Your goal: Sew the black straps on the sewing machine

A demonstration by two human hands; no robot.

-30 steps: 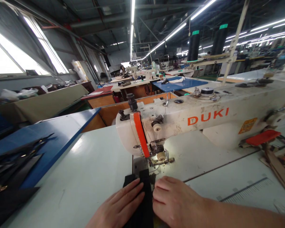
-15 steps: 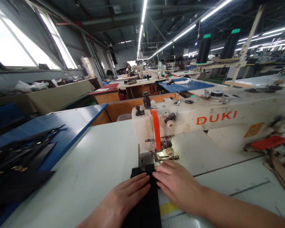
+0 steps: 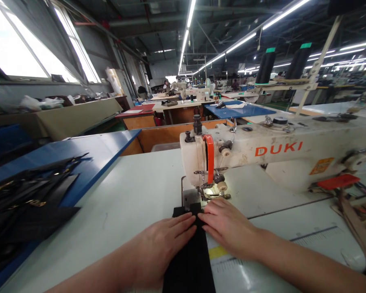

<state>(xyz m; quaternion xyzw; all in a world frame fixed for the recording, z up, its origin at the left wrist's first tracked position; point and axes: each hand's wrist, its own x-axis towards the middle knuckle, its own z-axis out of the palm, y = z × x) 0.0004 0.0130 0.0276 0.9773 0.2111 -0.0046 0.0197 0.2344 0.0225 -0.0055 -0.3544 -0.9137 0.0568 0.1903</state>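
Observation:
A long black fabric strip [image 3: 189, 260] lies on the pale sewing table, its far end just in front of the sewing machine's lit presser foot area [image 3: 213, 192]. My left hand [image 3: 161, 240] rests flat over the strip's left side, fingers stretched out and pointing right. On the other side, my right hand [image 3: 228, 226] has its bent fingers closed at the strip's right edge, close to the presser foot. Its thumb is hidden. Two small folded ends show at the strip's top, between the fingertips and the machine. The white sewing machine [image 3: 244, 144] carries orange DUKI lettering and an orange guard.
On the blue side table [image 3: 110, 142] at left lies a pile of black pieces [image 3: 33, 199] with gold-coloured zips. Black thread cones [image 3: 266, 67] stand behind the machine. A ruler marking [image 3: 314, 232] and a yellow strip [image 3: 217, 252] are on the tabletop at right.
The camera view has shifted slightly, so the machine head sits farther right. Both hands and the black strip keep nearly the same places relative to the machine. More of the left forearm shows.

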